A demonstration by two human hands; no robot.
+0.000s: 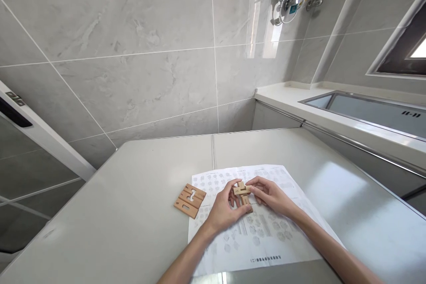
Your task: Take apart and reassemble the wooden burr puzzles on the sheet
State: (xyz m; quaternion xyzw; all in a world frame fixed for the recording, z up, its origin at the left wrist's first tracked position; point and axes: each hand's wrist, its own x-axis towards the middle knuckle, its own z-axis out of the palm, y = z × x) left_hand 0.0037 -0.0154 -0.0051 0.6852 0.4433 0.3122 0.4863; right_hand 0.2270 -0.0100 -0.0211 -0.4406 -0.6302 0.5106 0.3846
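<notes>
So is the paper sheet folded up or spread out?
Spread out: the sheet lies open and flat on the table, printed diagrams facing up.

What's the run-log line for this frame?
left hand: grips crossed wooden puzzle pieces | right hand: pinches same | spare slotted pieces: flat, at sheet's left edge | printed sheet: under hands

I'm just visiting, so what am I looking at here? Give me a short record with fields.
place: grey table below a tiled wall, with a sink to the right
left hand: grips the crossed wooden pieces from the left
right hand: pinches the same pieces from the right
under the hands: printed sheet of small diagrams
nearby: flat wooden pieces lying side by side at the sheet's left edge, untouched
</notes>
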